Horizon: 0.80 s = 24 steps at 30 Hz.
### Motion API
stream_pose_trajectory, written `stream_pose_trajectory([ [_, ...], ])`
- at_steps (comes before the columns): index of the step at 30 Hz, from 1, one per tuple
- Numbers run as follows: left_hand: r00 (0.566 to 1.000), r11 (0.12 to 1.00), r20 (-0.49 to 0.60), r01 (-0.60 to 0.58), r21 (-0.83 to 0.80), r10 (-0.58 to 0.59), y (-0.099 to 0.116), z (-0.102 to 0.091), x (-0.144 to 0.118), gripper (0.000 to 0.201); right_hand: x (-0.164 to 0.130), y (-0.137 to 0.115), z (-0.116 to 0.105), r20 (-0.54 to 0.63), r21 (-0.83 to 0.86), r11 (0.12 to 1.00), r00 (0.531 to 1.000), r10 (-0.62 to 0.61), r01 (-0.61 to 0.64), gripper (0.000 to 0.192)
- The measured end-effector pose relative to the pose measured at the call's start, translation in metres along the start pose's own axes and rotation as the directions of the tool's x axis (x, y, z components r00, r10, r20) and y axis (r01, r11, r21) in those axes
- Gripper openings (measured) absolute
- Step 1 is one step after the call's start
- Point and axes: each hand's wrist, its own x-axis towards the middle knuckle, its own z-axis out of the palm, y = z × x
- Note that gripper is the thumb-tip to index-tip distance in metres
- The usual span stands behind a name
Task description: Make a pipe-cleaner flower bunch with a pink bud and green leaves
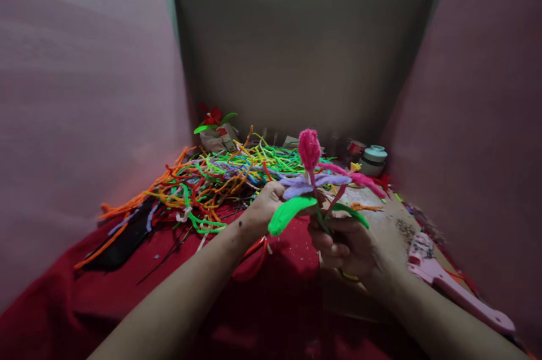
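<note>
My right hand (342, 241) is wrapped around the stems of a pipe-cleaner flower bunch. A deep pink bud (309, 150) stands upright at its top, with a pink open flower (364, 179) tilting off to the right. Between them spreads a light purple flower (332, 179). Two green leaves stick out low down, a bright left leaf (292, 216) and a darker right leaf (353, 214). My left hand (269, 205) is closed at the purple flower's left petals, its fingertips partly hidden behind petals and leaf.
A heap of coloured pipe cleaners (237, 174) covers the back left of the red cloth (169, 292). A red flower (212, 116) in a wrapped pot stands behind it. On the right are a pale green-lidded jar (373, 159) and a pink-handled tool (466, 292) on a board (381, 213).
</note>
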Motion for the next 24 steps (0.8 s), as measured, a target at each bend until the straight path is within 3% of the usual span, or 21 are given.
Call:
stream_pose_trajectory([
  [3,0.997,0.989,-0.065,0.043,-0.14,-0.053,-0.004,0.002,0.0,0.011,0.0,0.0,0.002,-0.024,-0.012,1.0,0.999,-0.022,0.022,0.014],
  [6,0.993,0.988,-0.101,0.039,-0.147,-0.055,-0.009,0.002,0.0,0.009,0.0,-0.001,0.011,-0.082,-0.077,0.994,0.993,-0.085,0.078,0.02],
  [9,0.993,0.985,-0.093,0.055,-0.165,-0.071,-0.014,0.002,0.0,0.011,0.002,0.0,0.019,-0.166,-0.278,0.948,0.965,-0.204,0.153,0.021],
  [12,0.99,0.969,-0.106,0.066,-0.24,-0.094,-0.017,0.004,0.002,0.013,0.004,0.004,0.02,-0.229,-0.514,0.842,0.919,-0.322,0.167,0.028],
  [14,0.984,0.958,-0.129,0.081,-0.274,-0.12,-0.018,0.006,0.003,0.015,0.006,0.008,0.02,-0.252,-0.583,0.794,0.89,-0.38,0.174,0.031],
  [18,0.961,0.952,-0.23,0.081,-0.295,-0.153,-0.018,0.014,0.004,0.016,0.008,0.014,0.023,-0.32,-0.505,0.831,0.844,-0.43,0.232,0.031],
  [24,0.913,0.979,-0.401,-0.014,-0.203,-0.07,-0.019,0.026,0.0,0.017,0.01,0.014,0.03,-0.34,-0.34,0.901,0.857,-0.386,0.271,0.032],
])
